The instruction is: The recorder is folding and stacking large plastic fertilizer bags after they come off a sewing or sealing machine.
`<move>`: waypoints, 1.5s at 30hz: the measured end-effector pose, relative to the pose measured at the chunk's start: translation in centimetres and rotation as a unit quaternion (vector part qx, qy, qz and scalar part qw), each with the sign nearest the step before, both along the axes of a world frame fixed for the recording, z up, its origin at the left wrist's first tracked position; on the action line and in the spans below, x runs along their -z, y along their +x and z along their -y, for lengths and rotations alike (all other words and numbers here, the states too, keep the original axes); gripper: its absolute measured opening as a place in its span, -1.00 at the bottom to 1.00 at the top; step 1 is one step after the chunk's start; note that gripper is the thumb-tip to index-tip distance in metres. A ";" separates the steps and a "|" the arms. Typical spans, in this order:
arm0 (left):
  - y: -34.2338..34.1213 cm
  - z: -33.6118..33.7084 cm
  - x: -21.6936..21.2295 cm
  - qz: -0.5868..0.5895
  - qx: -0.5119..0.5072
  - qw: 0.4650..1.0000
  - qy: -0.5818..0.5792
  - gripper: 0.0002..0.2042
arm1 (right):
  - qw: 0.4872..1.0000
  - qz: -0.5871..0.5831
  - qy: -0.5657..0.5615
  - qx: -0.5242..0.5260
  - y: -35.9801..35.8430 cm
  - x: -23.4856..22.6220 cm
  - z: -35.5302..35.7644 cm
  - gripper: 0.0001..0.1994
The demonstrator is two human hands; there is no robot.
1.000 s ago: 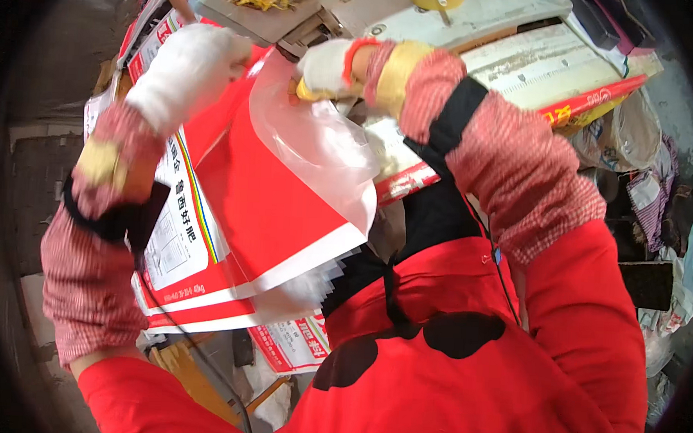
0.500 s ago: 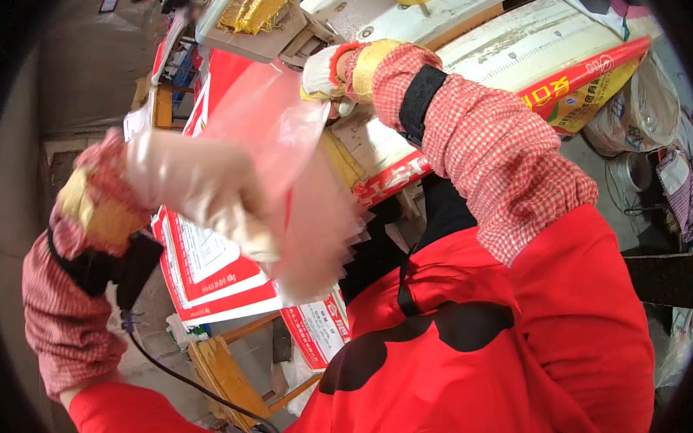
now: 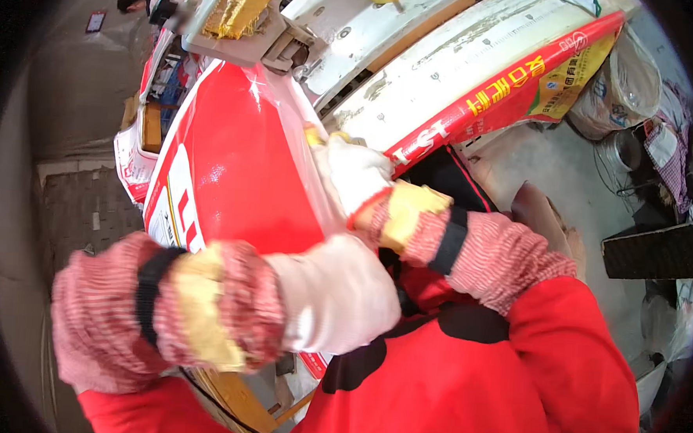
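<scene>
Red sack (image 3: 247, 164) lay left of frame centre, right hand (image 3: 354, 172) at its right edge, presumably steadying it; left hand (image 3: 346, 295) blurred at lower centre, neither grip's closure discernible.

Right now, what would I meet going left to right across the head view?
Red-and-white printed sack, gloved right hand, whitish plastic bag, purple checked cloth.
</scene>
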State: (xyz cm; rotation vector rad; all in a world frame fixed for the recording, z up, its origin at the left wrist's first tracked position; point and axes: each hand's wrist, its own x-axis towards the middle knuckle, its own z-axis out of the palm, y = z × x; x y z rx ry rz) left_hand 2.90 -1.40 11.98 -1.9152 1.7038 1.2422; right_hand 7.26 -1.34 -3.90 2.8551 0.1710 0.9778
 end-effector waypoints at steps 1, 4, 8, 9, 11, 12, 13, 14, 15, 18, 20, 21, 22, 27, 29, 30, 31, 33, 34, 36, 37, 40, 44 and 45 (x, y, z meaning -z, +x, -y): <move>0.1 -1.3 -0.7 0.068 -0.042 0.997 -0.013 -0.88 | 0.926 -0.288 0.205 -0.131 -0.5 -0.9 1.0 -0.71; 3.3 0.5 -5.4 0.045 -0.012 0.946 0.321 -0.89 | 0.938 -0.239 0.209 -0.141 -0.2 1.4 1.9 -0.67; 0.7 1.6 -2.7 -0.019 0.024 0.948 0.317 -0.93 | 0.791 -0.450 0.411 -0.055 5.3 0.0 0.7 -0.76; 0.5 0.9 -1.4 -0.008 -0.027 0.951 0.309 -0.91 | 0.792 -0.448 0.411 -0.063 5.5 0.0 0.3 -0.76; 0.9 0.6 -2.7 0.018 -0.050 0.951 0.306 -0.89 | 0.797 -0.437 0.407 -0.091 5.2 1.7 2.0 -0.77; 1.4 0.8 -3.6 0.041 -0.051 0.952 0.298 -0.88 | 0.800 -0.430 0.409 -0.090 5.5 1.7 2.3 -0.78; 1.4 0.0 -5.5 0.027 -0.019 0.969 0.247 -0.88 | 0.801 -0.422 0.411 -0.104 6.1 1.1 1.5 -0.78; 0.8 -0.1 -6.4 0.030 -0.023 0.967 0.253 -0.88 | 0.802 -0.415 0.413 -0.117 6.8 0.2 0.4 -0.79; 0.6 -0.1 -6.8 0.004 -0.028 0.939 0.344 -0.88 | 0.804 -0.408 0.415 -0.124 9.4 -3.3 -3.4 -0.79; -0.5 0.1 -4.8 -0.009 -0.012 0.944 0.330 -0.92 | 0.809 -0.386 0.427 -0.118 13.2 -4.6 -5.3 -0.80; -1.2 0.7 -2.3 0.021 -0.037 0.989 0.142 -0.98 | 0.810 -0.378 0.429 -0.132 15.2 -4.1 -6.1 -0.81; -1.0 0.6 -0.7 0.078 -0.090 0.992 0.033 -0.96 | 0.812 -0.370 0.427 -0.142 14.6 -3.6 -5.9 -0.81; 0.4 2.2 -0.3 0.044 -0.132 0.973 0.187 -0.93 | 0.814 -0.364 0.424 -0.157 12.9 -2.6 -5.2 -0.81; 6.0 2.4 -4.3 0.134 -0.073 0.962 0.226 -0.76 | 0.825 -0.328 0.421 -0.184 9.2 0.6 -1.1 -0.81; 7.2 0.6 -7.9 0.140 -0.100 0.929 0.328 -0.77 | 0.827 -0.316 0.422 -0.198 8.6 1.1 -0.9 -0.80; 7.4 0.3 -8.7 0.142 -0.114 0.908 0.378 -0.77 | 0.827 -0.310 0.421 -0.205 8.4 1.2 -1.0 -0.80; 6.9 1.0 -8.4 0.120 -0.065 0.924 0.357 -0.79 | 0.828 -0.305 0.426 -0.198 10.5 -1.5 -4.0 -0.80; 2.6 0.1 -8.2 0.104 0.069 0.942 0.312 -0.86 | 0.823 -0.299 0.425 -0.227 7.7 1.9 -1.7 -0.79; 1.7 1.4 -6.6 0.061 -0.003 0.935 0.348 -0.90 | 0.827 -0.289 0.425 -0.229 7.6 2.0 -1.0 -0.79; 1.4 2.4 -4.0 0.004 -0.029 0.970 0.242 -0.93 | 0.831 -0.272 0.423 -0.239 9.1 1.7 -1.5 -0.78; 1.2 2.5 -2.7 -0.017 -0.079 0.978 0.195 -0.92 | 0.832 -0.265 0.421 -0.243 9.4 1.1 -2.6 -0.77; 1.1 2.9 -1.5 0.016 -0.109 0.990 0.084 -0.90 | 0.839 -0.246 0.413 -0.254 8.8 1.4 -2.7 -0.76; 3.4 0.1 -0.1 0.054 -0.140 0.988 0.037 -0.87 | 0.850 -0.215 0.400 -0.269 8.4 1.4 -2.9 -0.73; 4.3 0.3 -0.5 0.041 -0.174 0.977 0.115 -0.87 | 0.851 -0.207 0.396 -0.277 8.8 1.1 -3.5 -0.72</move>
